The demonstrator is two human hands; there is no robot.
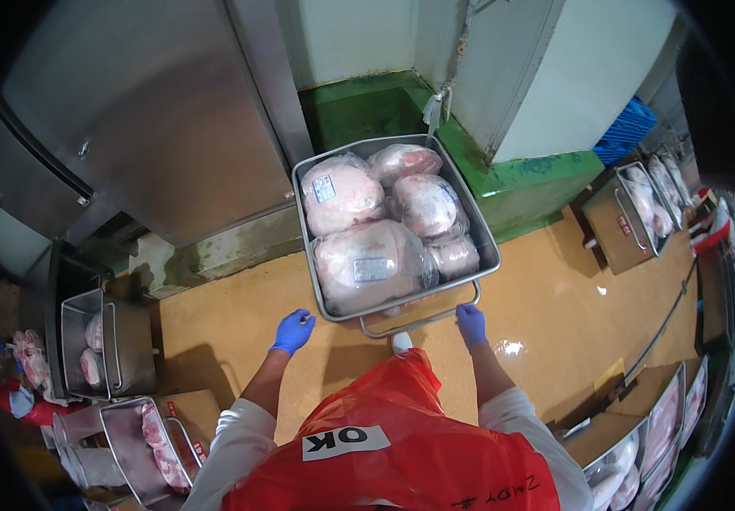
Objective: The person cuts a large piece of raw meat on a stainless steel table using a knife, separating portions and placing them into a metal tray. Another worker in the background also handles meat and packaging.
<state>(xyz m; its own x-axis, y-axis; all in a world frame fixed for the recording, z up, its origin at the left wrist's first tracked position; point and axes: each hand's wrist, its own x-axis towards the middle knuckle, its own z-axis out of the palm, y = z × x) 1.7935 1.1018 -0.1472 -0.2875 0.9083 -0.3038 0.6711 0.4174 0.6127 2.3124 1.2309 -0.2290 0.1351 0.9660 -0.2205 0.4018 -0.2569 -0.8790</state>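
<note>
- Before me, the tub (482, 220) is standing on the tan floor (546, 289), and its handle (410, 327) is jutting out on the near side.
- Inside the tub, five bagged meats (372, 260) are lying close together, two of them showing labels (370, 270) on top.
- At the tub's near right corner, my blue-gloved right hand (470, 325) is meeting the handle's end; I cannot tell whether its grip is closing around the bar.
- Just beside the tub's near left corner, my blue-gloved left hand (292, 331) is hovering apart from the handle, its grip bending loosely, partly spread.
- On the tub's near side, my red apron (393, 460) is hanging and a white shoe (401, 343) is poking out.
- Beyond the tub, a steel door (163, 119) is standing to the left, and a green ledge (521, 192) is running to the right.
- Well right of the tub, a bin (614, 226) is holding more meat.
</note>
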